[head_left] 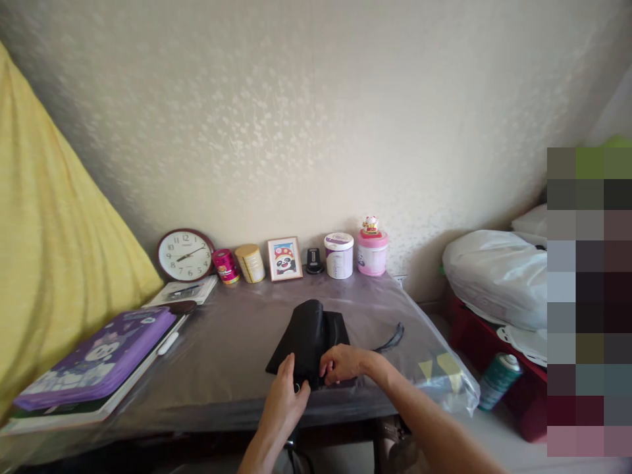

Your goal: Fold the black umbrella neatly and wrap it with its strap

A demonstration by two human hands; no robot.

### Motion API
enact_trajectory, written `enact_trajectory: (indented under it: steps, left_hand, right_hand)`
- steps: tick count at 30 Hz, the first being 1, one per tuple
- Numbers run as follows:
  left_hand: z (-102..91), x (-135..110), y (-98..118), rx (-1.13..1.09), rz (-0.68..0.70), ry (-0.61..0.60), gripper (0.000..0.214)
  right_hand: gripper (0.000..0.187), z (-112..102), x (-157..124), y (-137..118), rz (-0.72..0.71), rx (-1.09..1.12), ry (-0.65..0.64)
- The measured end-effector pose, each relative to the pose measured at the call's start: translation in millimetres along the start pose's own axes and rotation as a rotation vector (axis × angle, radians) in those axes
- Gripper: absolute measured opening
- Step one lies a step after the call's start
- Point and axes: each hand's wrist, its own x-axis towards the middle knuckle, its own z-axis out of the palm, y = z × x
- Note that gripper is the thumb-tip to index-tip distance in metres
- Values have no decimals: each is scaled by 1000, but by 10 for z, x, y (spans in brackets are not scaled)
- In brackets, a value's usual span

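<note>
A black, smooth, leather-like piece, folded over with a raised roll down its middle, lies near the front of the table; its exact kind I cannot tell. At its near left edge, my left hand holds it between thumb and fingers. My right hand is closed, its curled fingers gripping the near right part of the black piece. Between the two hands the near edge is partly hidden by fingers. A dark strap lies on the table beyond my right wrist; whether it joins the black piece is hidden.
A plastic-covered table stands against the wall. Along its back are a clock, a pink can, a yellow tin, a framed panda picture and tubs. Purple case at left; spray can at right.
</note>
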Motion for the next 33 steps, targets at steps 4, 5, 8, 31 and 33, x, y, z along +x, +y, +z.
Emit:
enact_trajectory:
  steps: [4,5,8,31,33]
  left_hand:
    - [64,-28,11,111,34,-1,60]
    - [73,-33,17,150,37,-13,60]
    - [82,-43,39,239,43,-37,61]
    - [114,-22,-25,71,46,3,63]
    - [115,-5,-45,52,52,8,63]
  right_hand:
    - [23,-166,-16,118,276,36,372]
    - [23,-204,-22,162,365,5,501]
    - [24,-262,-29,309,536,-1,666]
    - [9,-154,204,194,433,809,683]
    - [11,-180,217,141,398,832,705]
